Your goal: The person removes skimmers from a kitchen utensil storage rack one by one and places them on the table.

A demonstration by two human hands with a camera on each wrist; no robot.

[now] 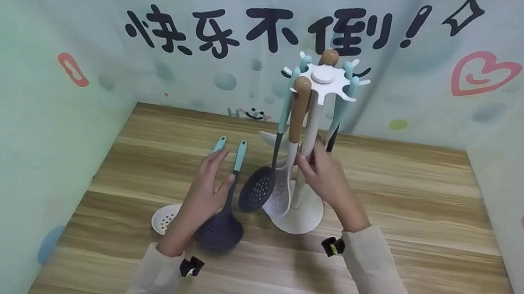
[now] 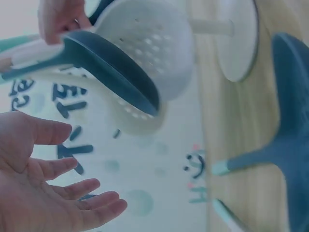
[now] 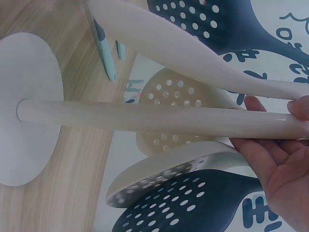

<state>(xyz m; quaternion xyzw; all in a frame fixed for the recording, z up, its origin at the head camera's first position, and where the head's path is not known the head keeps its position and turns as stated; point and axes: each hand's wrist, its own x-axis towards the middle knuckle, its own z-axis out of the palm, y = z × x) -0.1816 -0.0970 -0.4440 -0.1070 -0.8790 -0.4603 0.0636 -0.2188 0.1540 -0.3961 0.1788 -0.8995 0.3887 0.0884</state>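
My right hand (image 1: 331, 176) grips the white pole of a utensil stand (image 1: 314, 123), its fingers curled round behind the pole (image 3: 145, 116) in the right wrist view. From the hooked top hang several utensils, among them a dark skimmer (image 1: 257, 189) with a teal handle and a white skimmer (image 1: 279, 197) with a wooden handle. With fingers spread and nothing held, my left hand (image 1: 202, 197) hovers left of the stand, over a dark ladle-like utensil (image 1: 221, 235) and a white skimmer (image 1: 163, 219) on the table. The left hand partly covers the white skimmer.
The stand's round white base (image 1: 305, 218) rests on the wood-grain table (image 1: 403, 267). Printed cloth walls (image 1: 229, 87) enclose the back and both sides. Small black devices (image 1: 333, 246) sit at both sleeve cuffs.
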